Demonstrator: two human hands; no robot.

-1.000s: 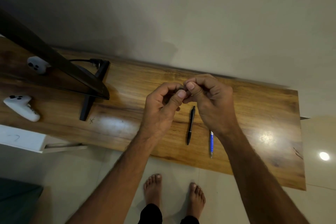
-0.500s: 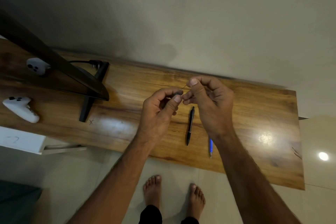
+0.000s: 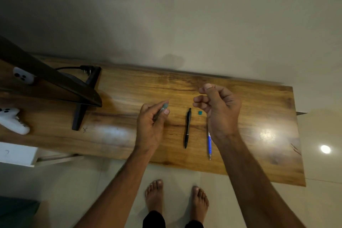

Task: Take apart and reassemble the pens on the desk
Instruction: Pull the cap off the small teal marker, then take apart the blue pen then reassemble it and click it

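Note:
My left hand (image 3: 150,124) grips a teal pen barrel (image 3: 164,106), whose end sticks out past the fingertips. My right hand (image 3: 220,111) hovers above the desk with curled fingers and the thumb against the forefinger; nothing shows in that pinch. A small teal pen piece (image 3: 200,112) lies on the wooden desk (image 3: 259,109) below the right hand's fingers. Between my hands lies a black pen (image 3: 187,127), lengthwise and whole. A blue pen (image 3: 209,144) lies to its right, its upper end under my right wrist.
A dark monitor stand (image 3: 81,109) and its plugged cable (image 3: 81,67) occupy the desk's left part. Two white controllers (image 3: 13,121) (image 3: 23,77) lie at the far left. My bare feet (image 3: 175,196) stand on the tiled floor below the desk's front edge.
My hands were together working on the teal pen and have pulled apart, left hand keeping the barrel. The small teal piece now lies on the desk.

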